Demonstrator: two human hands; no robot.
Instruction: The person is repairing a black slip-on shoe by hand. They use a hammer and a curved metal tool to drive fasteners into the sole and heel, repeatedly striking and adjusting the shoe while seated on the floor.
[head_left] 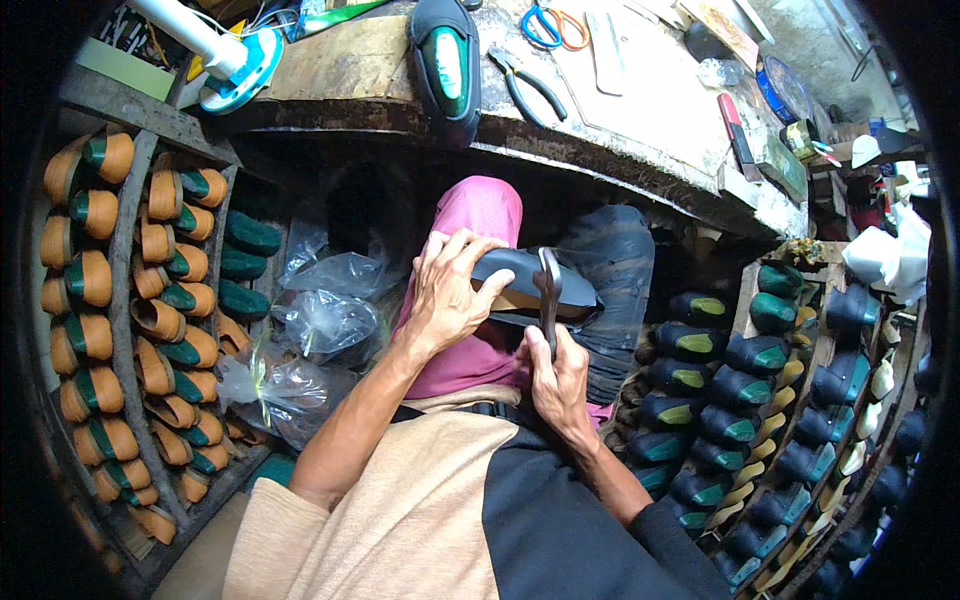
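Note:
Across my lap lies a dark grey shoe on its side, its tan inner side partly showing. My left hand grips one end of it, fingers over the top and thumb along the near side. My right hand is closed around the handle of a hammer. The hammer stands upright over the shoe's middle, its head near the upper edge; whether it touches the shoe I cannot tell. A pink cloth covers my left thigh under the shoe.
Ahead, a worn workbench carries another dark shoe, pliers, scissors and a red-handled knife. Racks hold tan shoes at left and dark shoes at right. Clear plastic bags lie beside my left leg.

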